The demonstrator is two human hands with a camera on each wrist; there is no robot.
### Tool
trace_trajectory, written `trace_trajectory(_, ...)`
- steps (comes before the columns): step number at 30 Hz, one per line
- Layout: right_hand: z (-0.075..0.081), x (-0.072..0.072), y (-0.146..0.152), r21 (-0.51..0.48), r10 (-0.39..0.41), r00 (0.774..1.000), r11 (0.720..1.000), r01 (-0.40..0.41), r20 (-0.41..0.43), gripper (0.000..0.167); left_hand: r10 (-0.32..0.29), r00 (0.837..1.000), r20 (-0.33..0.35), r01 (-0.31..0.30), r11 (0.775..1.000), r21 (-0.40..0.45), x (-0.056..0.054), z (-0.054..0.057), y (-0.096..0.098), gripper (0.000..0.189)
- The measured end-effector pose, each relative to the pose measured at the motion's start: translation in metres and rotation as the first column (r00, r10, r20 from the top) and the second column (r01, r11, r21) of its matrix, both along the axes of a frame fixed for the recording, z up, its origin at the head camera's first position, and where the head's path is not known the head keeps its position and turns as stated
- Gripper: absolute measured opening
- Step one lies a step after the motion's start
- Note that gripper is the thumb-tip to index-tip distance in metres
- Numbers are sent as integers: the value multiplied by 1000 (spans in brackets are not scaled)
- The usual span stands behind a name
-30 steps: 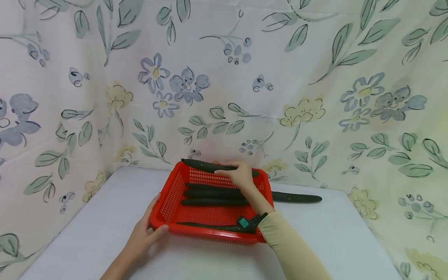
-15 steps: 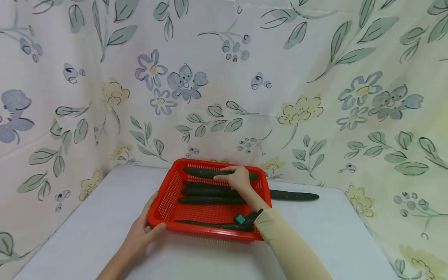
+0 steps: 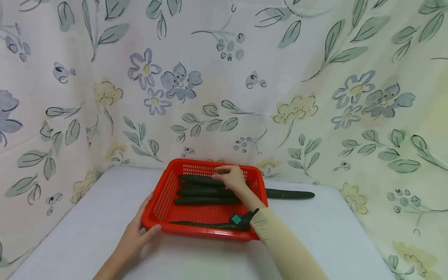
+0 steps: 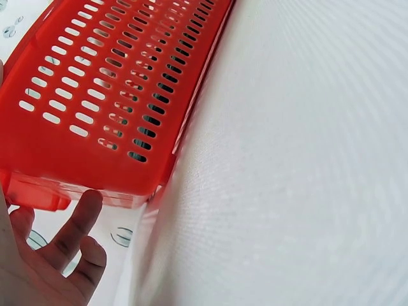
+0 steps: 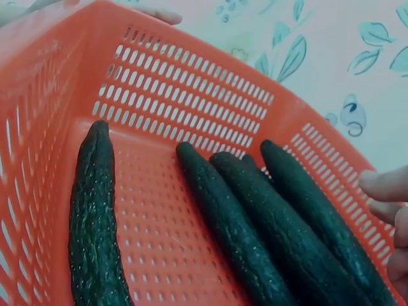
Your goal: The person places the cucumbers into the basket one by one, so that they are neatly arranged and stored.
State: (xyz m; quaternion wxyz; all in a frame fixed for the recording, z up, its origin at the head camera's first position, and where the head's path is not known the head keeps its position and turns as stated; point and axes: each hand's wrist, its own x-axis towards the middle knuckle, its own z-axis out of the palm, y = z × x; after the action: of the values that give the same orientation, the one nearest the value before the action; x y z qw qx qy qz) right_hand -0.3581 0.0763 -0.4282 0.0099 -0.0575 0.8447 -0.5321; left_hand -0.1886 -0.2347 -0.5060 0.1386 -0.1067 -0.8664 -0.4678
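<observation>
A red plastic basket (image 3: 206, 232) with slotted walls stands on the white table. My left hand (image 3: 137, 228) holds its near left corner, thumb at the front rim and fingers along the left side. In the left wrist view, its fingers (image 4: 78, 220) touch the basket's end. Several dark green cucumbers (image 3: 206, 201) lie side by side inside, and a single cucumber (image 5: 95, 217) lies apart along the front wall. My right hand (image 3: 232, 179) is over the rear cucumbers. Its fingers (image 5: 386, 185) appear apart from the nearest cucumber (image 5: 319, 204) in the right wrist view.
Another cucumber (image 3: 290, 194) lies on the table to the right of the basket. White cloth covers the table (image 3: 315, 229). A floral curtain (image 3: 224, 97) hangs close behind the basket.
My right hand has lowered the cucumber from the back rim into the basket beside the others and let it go. My left hand has stayed at the corner. The head view has shifted slightly.
</observation>
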Motion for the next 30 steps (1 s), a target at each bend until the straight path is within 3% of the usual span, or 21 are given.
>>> trace_trajectory(6, 15, 1, 10, -22, 7, 1000, 1000, -6, 22, 34, -17, 999, -27, 17, 1000, 24, -5, -2, 4, 95)
trace_trajectory(11, 31, 14, 28, -85, 90, 995, 993, -87, 39, 42, -12, 1000, -23, 13, 1000, 14, -2, -1, 4, 95)
trace_trajectory(16, 39, 32, 59, -180, 66, 997, 982, -61, 27, 38, -1, 1000, -4, 1, 1000, 10, 1, 1, 1, 94)
trace_trajectory(20, 31, 45, 100, -207, -24, 999, 978, 32, 39, 45, 1, 1000, 30, -1, 1000, 6, 1, 1, 1, 93)
trace_trajectory(30, -15, 62, 185, -147, -210, 975, 965, 218, 69, 56, -2, 1000, 27, 1, 1000, 16, 0, -1, 0, 93)
